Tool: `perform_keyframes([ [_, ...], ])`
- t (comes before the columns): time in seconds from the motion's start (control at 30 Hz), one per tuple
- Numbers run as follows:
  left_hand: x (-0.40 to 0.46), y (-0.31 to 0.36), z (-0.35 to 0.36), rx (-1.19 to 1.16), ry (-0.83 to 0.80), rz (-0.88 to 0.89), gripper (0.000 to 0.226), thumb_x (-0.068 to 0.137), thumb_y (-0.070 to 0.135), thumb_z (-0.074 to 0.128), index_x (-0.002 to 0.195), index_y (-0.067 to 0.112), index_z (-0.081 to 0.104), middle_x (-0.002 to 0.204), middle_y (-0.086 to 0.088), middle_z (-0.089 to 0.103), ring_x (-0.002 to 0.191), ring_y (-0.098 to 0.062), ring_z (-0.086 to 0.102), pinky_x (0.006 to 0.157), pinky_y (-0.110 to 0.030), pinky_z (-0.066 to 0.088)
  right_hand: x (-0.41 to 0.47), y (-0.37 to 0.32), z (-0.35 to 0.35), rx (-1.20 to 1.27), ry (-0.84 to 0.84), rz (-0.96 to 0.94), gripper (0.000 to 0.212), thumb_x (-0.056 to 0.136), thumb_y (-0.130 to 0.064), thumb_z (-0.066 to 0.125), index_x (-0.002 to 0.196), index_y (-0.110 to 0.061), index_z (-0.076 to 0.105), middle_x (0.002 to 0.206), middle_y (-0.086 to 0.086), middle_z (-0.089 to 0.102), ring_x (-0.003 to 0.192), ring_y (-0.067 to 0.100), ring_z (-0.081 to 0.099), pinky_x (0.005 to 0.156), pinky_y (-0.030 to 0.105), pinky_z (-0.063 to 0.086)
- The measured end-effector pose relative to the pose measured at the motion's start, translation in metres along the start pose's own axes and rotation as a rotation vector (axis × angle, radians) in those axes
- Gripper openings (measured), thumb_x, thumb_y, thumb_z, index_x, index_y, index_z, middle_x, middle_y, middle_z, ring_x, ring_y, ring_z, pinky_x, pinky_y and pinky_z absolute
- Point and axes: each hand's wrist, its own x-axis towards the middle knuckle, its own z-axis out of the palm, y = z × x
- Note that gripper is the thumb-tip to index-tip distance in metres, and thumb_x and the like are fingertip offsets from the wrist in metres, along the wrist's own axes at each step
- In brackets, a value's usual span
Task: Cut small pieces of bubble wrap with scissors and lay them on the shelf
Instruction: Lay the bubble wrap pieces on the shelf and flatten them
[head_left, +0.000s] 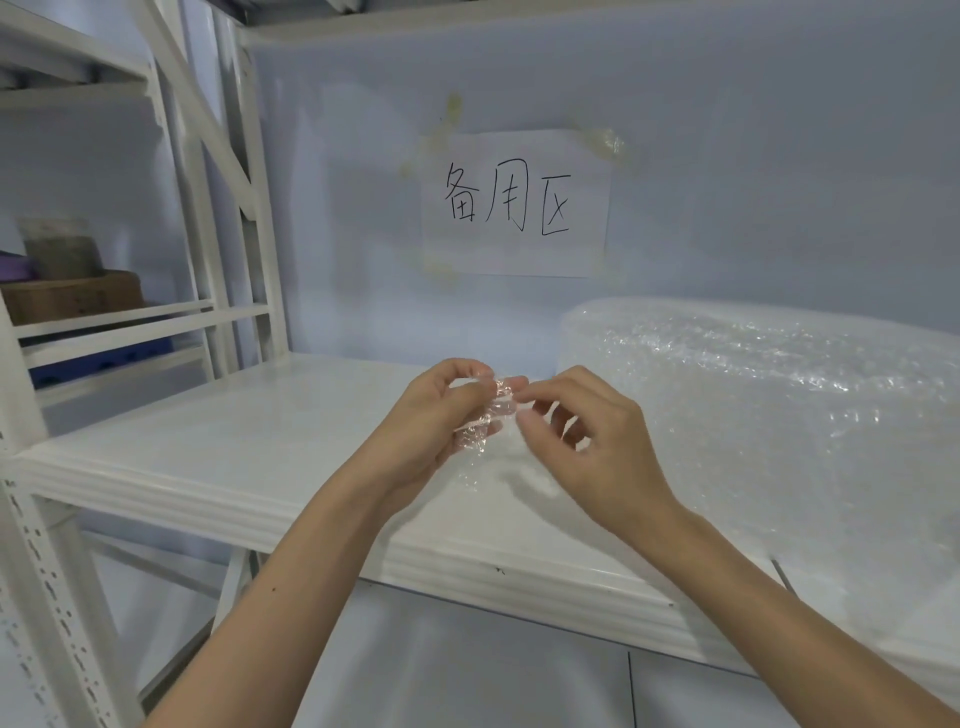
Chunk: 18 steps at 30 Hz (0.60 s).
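A small crumpled piece of clear bubble wrap (485, 415) hangs just above the white shelf (218, 441), near its middle. My left hand (441, 410) pinches its upper left part between thumb and fingers. From the right, my right hand (576, 431) grips the same piece at its top edge with thumb and forefinger. A big roll of bubble wrap (753, 395) lies on the right half of the shelf, and a loose sheet of it spreads under my right arm. No scissors are in view.
A paper sign (517, 202) with handwritten characters is taped to the back wall. White rack posts (223, 208) stand at the left. Behind them on a neighbouring shelf are a cardboard box (72, 296) and a blue item (98, 358).
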Motion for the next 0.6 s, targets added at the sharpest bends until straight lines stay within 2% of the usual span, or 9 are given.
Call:
perform_keyframes([
  [0.1,0.003,-0.005,-0.001,0.026,-0.014,0.043,0.006,0.091,0.020,0.066,0.096,0.017,0.064,0.119,0.003,0.072,0.114,-0.013,0.065,0.096,-0.031,0.048,0.010,0.000,0.001,0.126,0.038,0.298,0.008,0.087,-0.032,0.064,0.082,-0.026,0.066,0.083,-0.012,0.066,0.072,0.014,0.063,0.065,0.032,0.055],
  [0.17,0.006,-0.008,-0.001,0.095,0.019,0.083,0.010,0.092,0.023,0.065,0.096,0.019,0.072,0.109,0.012,0.073,0.103,-0.003,0.065,0.089,-0.028,0.045,0.014,0.004,0.001,0.187,-0.038,0.440,0.013,0.086,-0.035,0.066,0.088,-0.023,0.069,0.087,-0.012,0.070,0.077,0.016,0.067,0.070,0.036,0.057],
  [0.23,0.008,-0.009,0.000,0.139,0.056,0.112,0.013,0.092,0.024,0.064,0.097,0.023,0.076,0.096,0.017,0.072,0.086,0.002,0.063,0.081,-0.024,0.044,0.018,0.007,0.001,0.289,-0.120,0.528,0.019,0.086,-0.036,0.067,0.093,-0.019,0.072,0.091,-0.007,0.072,0.084,0.015,0.069,0.072,0.032,0.058],
  [0.3,0.010,-0.009,0.001,0.153,0.070,0.127,0.015,0.093,0.023,0.063,0.100,0.021,0.076,0.089,0.015,0.072,0.080,-0.001,0.062,0.075,-0.021,0.044,0.020,0.009,0.002,0.369,-0.194,0.591,0.024,0.087,-0.034,0.067,0.094,-0.013,0.074,0.091,0.001,0.074,0.082,0.015,0.070,0.076,0.029,0.058],
  [0.4,0.015,-0.012,0.001,0.243,0.094,0.152,0.015,0.093,0.022,0.063,0.102,0.018,0.075,0.081,0.014,0.072,0.080,-0.003,0.064,0.072,-0.019,0.047,0.023,0.012,0.004,0.428,-0.266,0.639,0.022,0.087,-0.029,0.068,0.089,-0.008,0.075,0.086,0.008,0.075,0.078,0.014,0.069,0.078,0.031,0.056],
  [0.53,0.023,-0.014,-0.001,0.310,0.131,0.178,0.013,0.092,0.021,0.065,0.097,0.015,0.075,0.081,0.012,0.071,0.072,-0.003,0.060,0.070,-0.021,0.048,0.024,0.016,0.007,0.480,-0.255,0.682,0.014,0.087,-0.023,0.069,0.085,-0.010,0.074,0.074,0.001,0.074,0.079,0.021,0.069,0.070,0.028,0.055],
  [0.6,0.027,-0.014,-0.004,0.312,0.129,0.177,0.013,0.091,0.022,0.067,0.095,0.013,0.075,0.079,0.011,0.069,0.071,-0.006,0.059,0.071,-0.024,0.049,0.024,0.019,0.007,0.502,-0.248,0.699,0.014,0.087,-0.020,0.069,0.090,-0.007,0.073,0.077,0.002,0.074,0.074,0.016,0.068,0.069,0.026,0.054],
])
